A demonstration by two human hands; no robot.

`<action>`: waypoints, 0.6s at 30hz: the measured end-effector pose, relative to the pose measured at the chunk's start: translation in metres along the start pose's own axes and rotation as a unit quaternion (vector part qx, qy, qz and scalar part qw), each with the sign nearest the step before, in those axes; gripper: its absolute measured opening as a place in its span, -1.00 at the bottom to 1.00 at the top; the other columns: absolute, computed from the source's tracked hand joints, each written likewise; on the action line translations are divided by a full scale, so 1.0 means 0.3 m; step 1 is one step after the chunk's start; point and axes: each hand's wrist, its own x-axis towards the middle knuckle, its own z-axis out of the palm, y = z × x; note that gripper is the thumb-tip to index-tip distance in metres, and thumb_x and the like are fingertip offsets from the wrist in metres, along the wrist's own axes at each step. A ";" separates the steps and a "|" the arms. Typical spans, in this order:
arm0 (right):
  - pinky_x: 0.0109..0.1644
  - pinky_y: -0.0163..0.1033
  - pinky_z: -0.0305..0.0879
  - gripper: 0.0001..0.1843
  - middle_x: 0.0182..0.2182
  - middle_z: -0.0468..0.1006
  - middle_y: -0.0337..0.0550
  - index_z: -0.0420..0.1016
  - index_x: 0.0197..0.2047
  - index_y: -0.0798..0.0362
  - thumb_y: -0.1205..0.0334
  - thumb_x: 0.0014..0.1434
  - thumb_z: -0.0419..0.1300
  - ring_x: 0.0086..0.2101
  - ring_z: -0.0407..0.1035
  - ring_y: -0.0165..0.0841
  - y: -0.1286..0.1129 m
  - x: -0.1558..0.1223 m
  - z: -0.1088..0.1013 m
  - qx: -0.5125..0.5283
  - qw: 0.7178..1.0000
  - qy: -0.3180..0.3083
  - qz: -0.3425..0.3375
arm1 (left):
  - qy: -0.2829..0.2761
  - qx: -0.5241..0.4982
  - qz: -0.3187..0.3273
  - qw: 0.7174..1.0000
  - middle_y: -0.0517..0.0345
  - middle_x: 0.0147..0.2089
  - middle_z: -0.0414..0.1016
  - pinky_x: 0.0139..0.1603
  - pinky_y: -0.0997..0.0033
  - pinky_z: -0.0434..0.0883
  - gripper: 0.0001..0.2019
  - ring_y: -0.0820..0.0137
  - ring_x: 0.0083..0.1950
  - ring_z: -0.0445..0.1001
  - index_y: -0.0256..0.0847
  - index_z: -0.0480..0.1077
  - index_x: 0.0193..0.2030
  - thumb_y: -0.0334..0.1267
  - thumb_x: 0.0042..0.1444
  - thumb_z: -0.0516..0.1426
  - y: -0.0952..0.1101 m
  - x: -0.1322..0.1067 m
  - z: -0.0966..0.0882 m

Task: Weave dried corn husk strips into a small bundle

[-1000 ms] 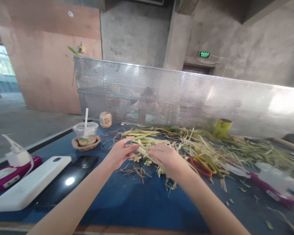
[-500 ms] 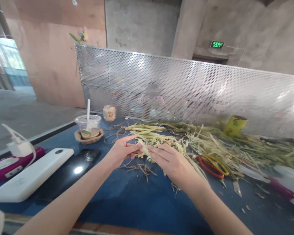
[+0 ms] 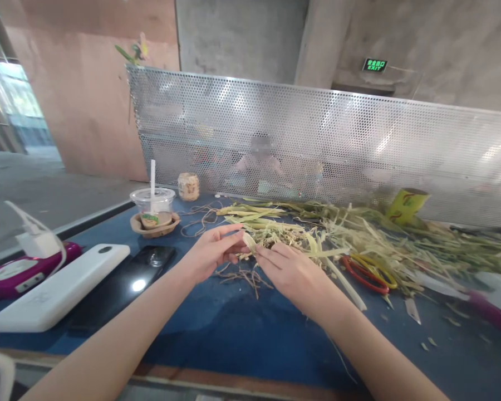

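Note:
Between my two hands is a pale strip of dried plant leaf (image 3: 249, 241), folded or rolled at its near end. My left hand (image 3: 211, 252) pinches its left side with thumb and fingertips. From the right, my right hand (image 3: 290, 273) grips the strip's lower end, its fingers pressed together and hiding part of it. Just beyond both hands lies a heap of dry yellow-green leaf strips (image 3: 271, 221). Thin brown twig-like bits (image 3: 248, 277) are on the blue table (image 3: 234, 334) below them.
At left are a purple power strip (image 3: 29, 273), a white power bank (image 3: 62, 287), a black phone (image 3: 129, 284) and a plastic cup with straw (image 3: 152, 201). Red-and-yellow-handled scissors (image 3: 367, 274), a blade (image 3: 412, 311) and a yellow-green tube (image 3: 407, 206) are at right. A perforated metal panel (image 3: 234, 128) borders the back.
The view has shifted slightly. Both hands stay together on the leaf strip, which now looks more upright and curled between the fingertips.

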 end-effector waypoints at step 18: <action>-0.25 -0.22 0.38 -0.82 -0.37 0.55 -0.13 0.58 -0.26 0.01 0.35 0.12 0.16 -0.32 0.40 -0.35 0.050 -0.006 -0.075 0.373 0.882 0.097 0.272 | 0.004 0.187 0.151 0.971 0.20 -0.46 0.49 -0.58 0.49 0.25 -0.40 0.57 -0.66 0.26 -0.30 0.23 0.12 -0.24 -0.10 0.23 -0.028 0.006 -0.016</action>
